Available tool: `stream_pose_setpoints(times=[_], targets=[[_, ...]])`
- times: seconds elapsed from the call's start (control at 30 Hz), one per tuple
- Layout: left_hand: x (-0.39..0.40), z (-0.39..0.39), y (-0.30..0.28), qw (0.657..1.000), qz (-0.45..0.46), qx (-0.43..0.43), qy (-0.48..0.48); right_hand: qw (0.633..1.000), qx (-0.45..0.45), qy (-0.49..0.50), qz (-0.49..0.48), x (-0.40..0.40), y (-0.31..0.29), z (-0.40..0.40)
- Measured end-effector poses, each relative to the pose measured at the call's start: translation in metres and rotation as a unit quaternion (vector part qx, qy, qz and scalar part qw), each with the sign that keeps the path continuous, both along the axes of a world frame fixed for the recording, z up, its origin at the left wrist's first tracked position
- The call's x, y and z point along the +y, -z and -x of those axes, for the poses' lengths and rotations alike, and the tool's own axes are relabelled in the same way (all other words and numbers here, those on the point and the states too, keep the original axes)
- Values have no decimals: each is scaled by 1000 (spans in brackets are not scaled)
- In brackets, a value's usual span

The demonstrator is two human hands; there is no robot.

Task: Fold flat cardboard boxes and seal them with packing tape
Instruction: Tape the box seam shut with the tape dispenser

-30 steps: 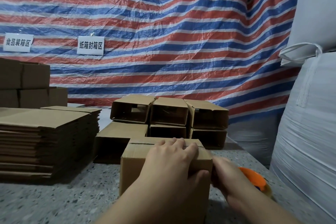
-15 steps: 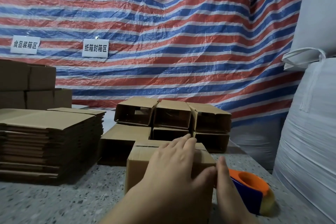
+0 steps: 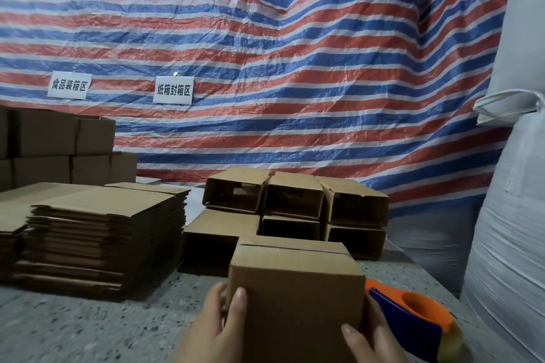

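You gripped the box (image 3: 295, 289) between left hand (image 3: 212, 324) and right hand (image 3: 371, 336); apparently sealed, it wanted even, square pressure.

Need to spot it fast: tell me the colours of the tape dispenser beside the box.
Orange and dark blue plastic tape dispenser, head view.

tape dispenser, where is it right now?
Head view, lower right: the orange-and-blue tape dispenser sits on the speckled table, just right of the held box and the right hand.
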State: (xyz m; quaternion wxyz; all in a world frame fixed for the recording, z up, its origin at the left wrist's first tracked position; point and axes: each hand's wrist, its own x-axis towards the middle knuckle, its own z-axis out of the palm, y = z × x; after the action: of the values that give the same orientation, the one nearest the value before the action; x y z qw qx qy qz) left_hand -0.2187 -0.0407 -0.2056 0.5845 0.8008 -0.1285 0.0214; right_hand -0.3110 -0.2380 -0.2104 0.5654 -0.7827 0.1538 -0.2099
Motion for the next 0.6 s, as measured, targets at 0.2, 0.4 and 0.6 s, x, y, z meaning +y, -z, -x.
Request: stream_pose_setpoints(times=[0.2, 0.4, 0.6], targets=[[3, -11, -18, 992, 120, -36, 1, 985, -75, 150, -27, 17, -25, -13], [13, -40, -61, 979, 192, -67, 9, 991, -58, 78, -92, 11, -79, -47], [10, -103, -88, 973, 228, -30, -14, 995, -41, -9, -96, 13, -96, -113]])
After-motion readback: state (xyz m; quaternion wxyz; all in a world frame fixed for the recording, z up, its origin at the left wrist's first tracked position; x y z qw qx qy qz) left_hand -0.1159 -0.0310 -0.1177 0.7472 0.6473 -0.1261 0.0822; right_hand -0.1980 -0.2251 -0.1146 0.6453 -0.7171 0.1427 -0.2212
